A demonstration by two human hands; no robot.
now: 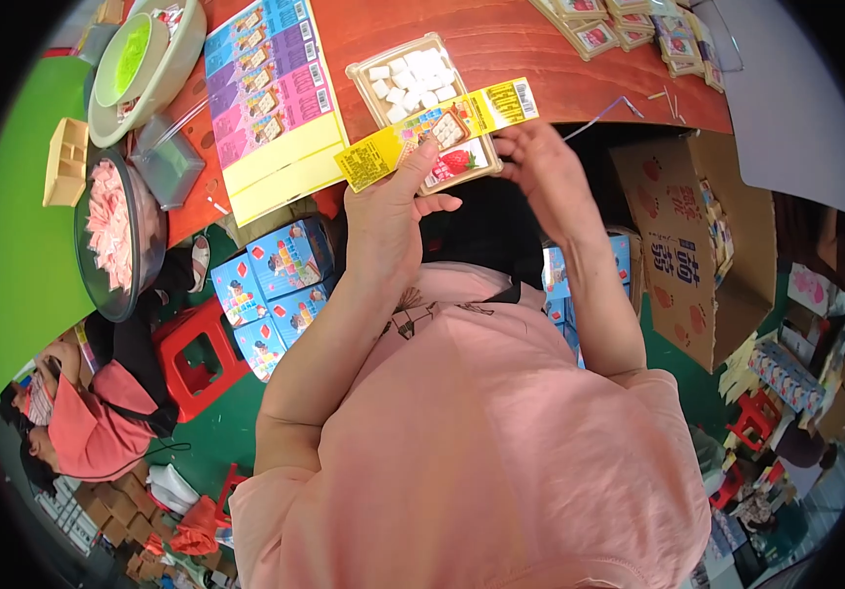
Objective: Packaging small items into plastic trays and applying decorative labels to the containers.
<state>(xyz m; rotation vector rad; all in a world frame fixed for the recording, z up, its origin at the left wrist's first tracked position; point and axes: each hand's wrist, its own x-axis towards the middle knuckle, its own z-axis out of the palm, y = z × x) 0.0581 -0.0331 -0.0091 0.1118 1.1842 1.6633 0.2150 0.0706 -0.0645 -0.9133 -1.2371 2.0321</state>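
In front of me my left hand [388, 221] holds a tan tray [378, 110] from its near left side, thumb pressed over the front. White cubes, like small marshmallows [408, 79], fill the tray's far part. A packet with a strawberry picture [462, 162] lies in its near part. Across the tray's middle runs a yellow printed card strip [369, 165], its left end under my left thumb and its right end sticking out past the rim. My right hand [552, 182] is at the tray's near right corner, fingers bent and apart, the tips at or close to the edge.
Printed card sheets [275, 182] lie left of the tray on the red table [344, 29]. Beyond them stand nested bowls [162, 83] and a bowl of pink packets [113, 226]. Packed trays [629, 25] lie far right. An open carton [683, 255] and blue boxes [270, 285] stand below.
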